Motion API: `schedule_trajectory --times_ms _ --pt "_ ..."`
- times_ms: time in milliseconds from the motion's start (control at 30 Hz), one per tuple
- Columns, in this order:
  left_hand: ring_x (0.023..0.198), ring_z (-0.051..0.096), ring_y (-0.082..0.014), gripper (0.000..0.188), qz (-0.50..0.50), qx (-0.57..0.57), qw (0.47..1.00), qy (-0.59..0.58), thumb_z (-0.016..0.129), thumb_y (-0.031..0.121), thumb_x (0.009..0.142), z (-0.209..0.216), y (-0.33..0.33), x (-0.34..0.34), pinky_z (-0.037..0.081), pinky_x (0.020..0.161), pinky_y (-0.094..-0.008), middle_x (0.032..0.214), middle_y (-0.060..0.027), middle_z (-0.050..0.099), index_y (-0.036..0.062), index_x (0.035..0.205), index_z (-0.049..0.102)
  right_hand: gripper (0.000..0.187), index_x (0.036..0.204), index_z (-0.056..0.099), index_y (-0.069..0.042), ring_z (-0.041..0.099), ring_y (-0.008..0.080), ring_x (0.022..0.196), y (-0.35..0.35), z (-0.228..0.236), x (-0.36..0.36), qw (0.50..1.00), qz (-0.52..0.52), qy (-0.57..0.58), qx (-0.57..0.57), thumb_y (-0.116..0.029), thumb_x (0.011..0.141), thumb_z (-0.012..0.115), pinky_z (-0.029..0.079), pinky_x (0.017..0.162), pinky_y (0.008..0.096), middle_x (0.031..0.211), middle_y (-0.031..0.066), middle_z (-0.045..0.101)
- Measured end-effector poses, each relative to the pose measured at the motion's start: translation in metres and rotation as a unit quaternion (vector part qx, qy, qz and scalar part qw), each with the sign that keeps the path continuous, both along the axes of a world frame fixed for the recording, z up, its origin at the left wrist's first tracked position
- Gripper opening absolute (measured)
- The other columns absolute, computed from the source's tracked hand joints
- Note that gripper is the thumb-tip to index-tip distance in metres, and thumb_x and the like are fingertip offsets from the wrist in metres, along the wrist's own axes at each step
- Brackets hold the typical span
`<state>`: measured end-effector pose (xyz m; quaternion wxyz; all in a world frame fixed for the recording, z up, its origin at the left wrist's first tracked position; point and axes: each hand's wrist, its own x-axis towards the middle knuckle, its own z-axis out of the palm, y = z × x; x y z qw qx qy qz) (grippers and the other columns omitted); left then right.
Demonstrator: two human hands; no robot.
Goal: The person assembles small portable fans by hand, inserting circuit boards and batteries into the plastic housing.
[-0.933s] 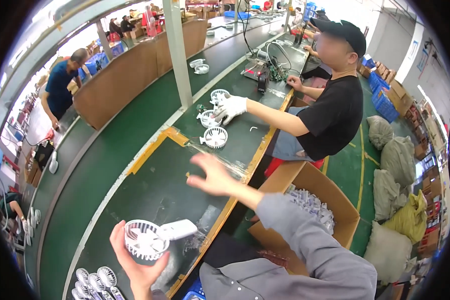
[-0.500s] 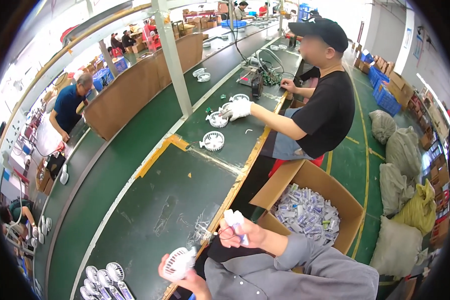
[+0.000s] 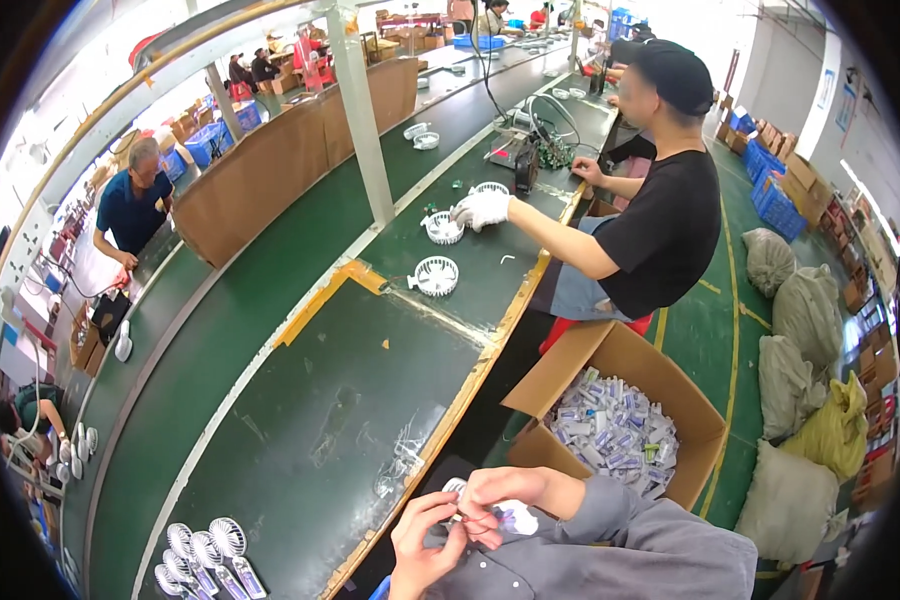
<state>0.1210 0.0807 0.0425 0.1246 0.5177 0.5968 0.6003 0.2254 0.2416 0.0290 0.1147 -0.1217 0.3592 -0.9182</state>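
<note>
My hands are close together over my lap, beside the bench edge. My left hand (image 3: 425, 545) is closed, its thumb and fingertips pinching a white fan head (image 3: 455, 486) that is mostly hidden behind the fingers. Bent over it from the right, my right hand (image 3: 518, 486) is closed on a white and purple battery (image 3: 517, 517), which sticks out below its fingers. A thin dark wire shows between the fingertips of both hands. On the bench's near left, several assembled handheld fans (image 3: 207, 550) lie side by side with their heads up the bench.
A cardboard box (image 3: 705, 425) full of white and purple batteries stands to my right. Ahead sits a co-worker in black (image 3: 660, 215), one gloved hand (image 3: 482, 209) at fan heads on the bench. A loose fan head (image 3: 434, 276) lies nearer. A metal post (image 3: 358, 120) rises beside the conveyor (image 3: 240, 290).
My left hand has moved right and up from the bench edge with the fan head. My right hand has come down with the battery, and the two hands now meet.
</note>
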Motion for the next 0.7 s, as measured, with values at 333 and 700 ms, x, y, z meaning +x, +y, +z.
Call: schedule_trajectory --times_ms 333,700 --pt "0.091 0.064 -0.0339 0.026 -0.016 -0.096 0.993 0.067 0.067 -0.005 0.075 0.007 -0.006 -0.01 0.054 0.076 -0.0379 0.103 -0.0164 0.063 0.0005 0.101 0.065 0.025 0.085 0.058 0.0 0.056 0.0094 0.055 0.003 -0.017 -0.005 0.983 0.053 -0.085 0.154 -0.021 0.098 0.051 0.045 0.05 0.0259 0.07 0.0042 0.057" --pt "0.092 0.065 -0.0325 0.029 -0.021 -0.115 0.981 0.153 0.069 -0.001 0.074 0.017 -0.006 -0.015 0.054 0.078 -0.0386 0.101 -0.0142 0.065 0.0023 0.103 0.069 0.023 0.103 0.058 0.002 0.064 0.0124 0.071 0.005 -0.015 -0.001 0.959 0.026 -0.05 0.279 -0.018 0.099 0.046 0.05 0.063 0.0278 0.077 0.0069 0.067"
